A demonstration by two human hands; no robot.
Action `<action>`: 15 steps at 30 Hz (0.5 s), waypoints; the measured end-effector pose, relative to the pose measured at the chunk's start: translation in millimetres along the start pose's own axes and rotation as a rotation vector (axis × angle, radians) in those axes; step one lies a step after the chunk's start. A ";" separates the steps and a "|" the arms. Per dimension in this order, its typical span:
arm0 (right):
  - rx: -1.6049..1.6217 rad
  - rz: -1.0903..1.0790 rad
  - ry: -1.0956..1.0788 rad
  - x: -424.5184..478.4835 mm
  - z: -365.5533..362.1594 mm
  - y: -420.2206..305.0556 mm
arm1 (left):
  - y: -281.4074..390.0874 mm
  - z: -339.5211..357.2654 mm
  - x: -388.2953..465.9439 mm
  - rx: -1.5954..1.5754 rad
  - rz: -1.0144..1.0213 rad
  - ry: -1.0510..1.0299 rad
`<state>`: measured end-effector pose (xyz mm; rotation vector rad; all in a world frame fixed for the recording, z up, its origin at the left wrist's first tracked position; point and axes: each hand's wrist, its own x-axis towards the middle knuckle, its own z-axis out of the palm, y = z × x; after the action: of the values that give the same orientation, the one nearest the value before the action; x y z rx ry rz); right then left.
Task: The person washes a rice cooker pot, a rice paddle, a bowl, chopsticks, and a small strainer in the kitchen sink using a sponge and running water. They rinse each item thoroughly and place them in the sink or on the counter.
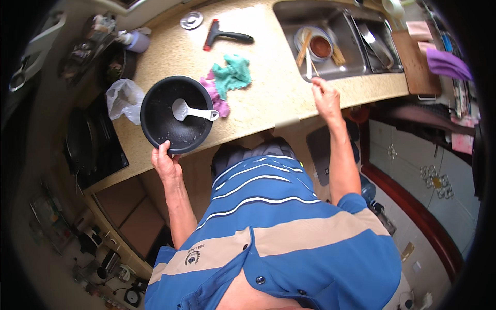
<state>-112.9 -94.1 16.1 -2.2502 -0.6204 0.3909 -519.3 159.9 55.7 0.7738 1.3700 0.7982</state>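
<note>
My left hand [166, 162] grips the near rim of a black, round cooking pot [159, 112], thumb on top of the rim. The pot's dark inside carries small pale specks. A white plastic rice paddle [201, 113] lies in it, its handle resting across the right rim. My right hand [326, 97] is at the front edge of the sink [348, 71], thumb and fingertips drawn together. Its fingertips are close to a white handle [308, 66] and a thin stick; whether they hold anything is unclear. In the sink sits a bowl [301, 37] with wooden chopsticks [304, 48] and a brown round dish [321, 46].
A green cloth [232, 73] and a purple cloth [217, 97] lie right of the pot. Behind are a black-handled squeegee [232, 36] and a metal sink strainer [191, 20]. A plastic bag [124, 99] and black cooktop [112, 147] lie left; a cutting board [416, 64] stands right.
</note>
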 end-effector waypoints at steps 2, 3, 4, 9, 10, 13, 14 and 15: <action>0.005 0.039 0.058 11.4 -34.2 22.0 | -0.2 32.2 -14.1 -0.028 -0.003 -0.073; 0.024 0.055 0.077 16.7 -50.3 35.4 | -0.7 48.1 -19.6 -0.029 -0.012 -0.103; 0.108 0.069 0.123 21.5 -62.9 49.8 | -1.5 64.9 -23.4 -0.035 -0.017 -0.138; 0.408 0.175 0.187 19.4 -102.8 39.0 | -12.1 135.7 -26.8 -0.037 -0.039 -0.327; 0.447 0.224 0.185 15.5 -108.9 28.4 | -16.0 148.8 -28.0 -0.025 -0.042 -0.337; 0.551 0.228 0.139 31.1 -124.4 30.2 | -24.8 188.7 -25.5 -0.018 -0.028 -0.519; 0.599 0.253 0.122 42.0 -133.7 31.7 | -29.9 201.4 -31.0 -0.042 -0.061 -0.575; 0.660 0.272 0.104 54.4 -141.3 36.2 | -33.3 219.4 -40.7 -0.079 -0.066 -0.544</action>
<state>7.8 -169.7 79.0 -1.6993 -0.0947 0.5197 -300.4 105.2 60.2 0.8056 0.8662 0.5323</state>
